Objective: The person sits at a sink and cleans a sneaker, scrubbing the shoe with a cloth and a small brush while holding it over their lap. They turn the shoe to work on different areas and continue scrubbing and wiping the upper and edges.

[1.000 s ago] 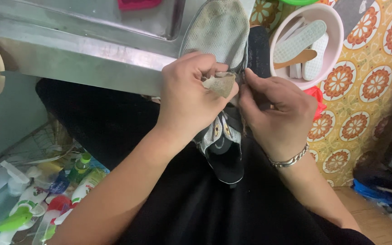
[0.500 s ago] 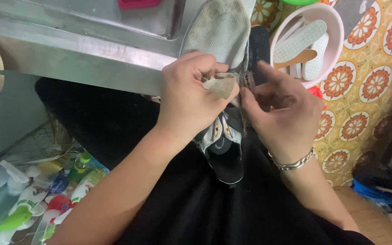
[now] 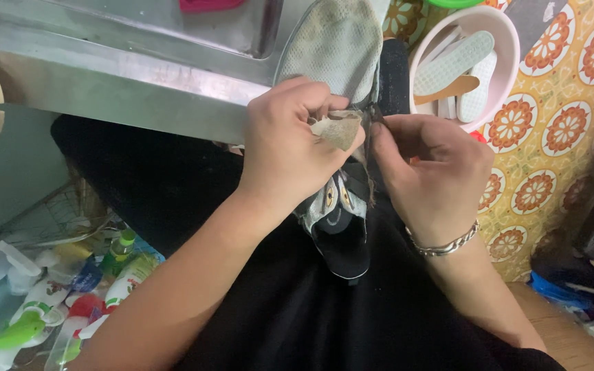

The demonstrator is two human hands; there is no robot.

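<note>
A worn grey sneaker lies on my lap, toe pointing away, its dark heel opening toward me. My left hand grips the shoe's middle and pinches its pale tongue between thumb and fingers. My right hand, with a silver bracelet on the wrist, pinches a dark shoelace at the eyelets just right of the tongue. The two hands almost touch over the shoe.
A steel sink edge runs across the top left. A pink basin holding white insoles and a tan piece sits at the top right on a patterned orange floor. Several spray and cleaner bottles lie at the lower left.
My right hand has shifted slightly, its fingers closing in on the lace by the tongue. The left hand and the shoe have stayed in place.
</note>
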